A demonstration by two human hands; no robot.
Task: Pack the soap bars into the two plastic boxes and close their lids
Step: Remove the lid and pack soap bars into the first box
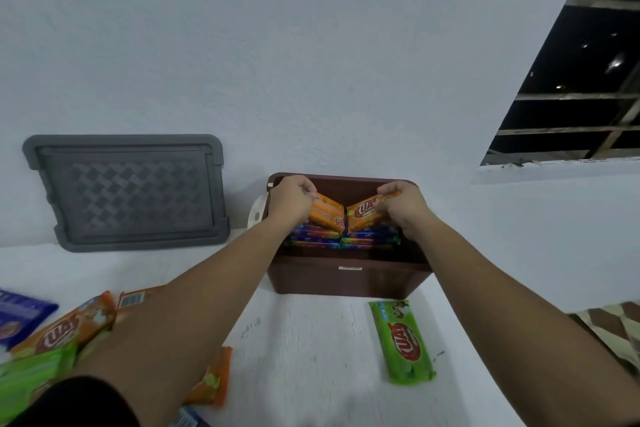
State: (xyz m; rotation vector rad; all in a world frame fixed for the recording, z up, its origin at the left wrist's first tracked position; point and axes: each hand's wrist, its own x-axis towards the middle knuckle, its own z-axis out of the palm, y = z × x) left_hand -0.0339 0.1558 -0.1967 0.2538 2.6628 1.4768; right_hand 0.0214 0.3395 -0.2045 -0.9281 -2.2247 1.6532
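Note:
A brown plastic box (349, 279) stands open against the white wall. Inside it lies a layer of blue-wrapped soap bars (341, 239). My left hand (290, 199) grips an orange soap bar (327, 215) over the box's left half. My right hand (401, 206) grips a second orange soap bar (363, 213) over the right half. Both bars tilt down toward the middle, their inner ends nearly touching. A grey lid (131, 192) leans against the wall to the left.
A green soap bar (401, 341) lies on the white surface in front of the box. A pile of orange, green and blue bars (59, 333) sits at the lower left under my left arm. A dark window opening (581, 73) is at the upper right.

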